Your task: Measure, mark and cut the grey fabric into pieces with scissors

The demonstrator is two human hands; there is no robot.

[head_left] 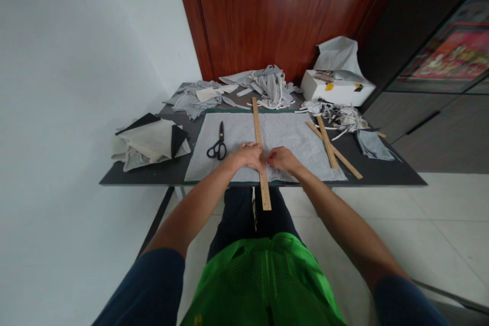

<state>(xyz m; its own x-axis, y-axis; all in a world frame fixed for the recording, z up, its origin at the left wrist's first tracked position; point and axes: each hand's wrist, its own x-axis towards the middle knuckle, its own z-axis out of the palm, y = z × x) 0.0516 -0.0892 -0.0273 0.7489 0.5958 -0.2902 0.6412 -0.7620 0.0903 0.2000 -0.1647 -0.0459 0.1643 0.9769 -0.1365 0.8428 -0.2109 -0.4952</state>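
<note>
Long wooden ruler laid lengthwise across a flat grey cloth on the dark desk, near end jutting past the desk edge toward the body — pale wood, fine markings along it. Left hand pressed down on the ruler near the cloth's front edge, fingers curled together over the wood. Right hand just beside it on the cloth, fingers bent and close together, touching the ruler's right side; whether pinching the cloth, cannot tell. Black scissors on the cloth to the left. Two more wooden sticks crossed at the right. Grey scraps heaped at the back, white box behind them.
</note>
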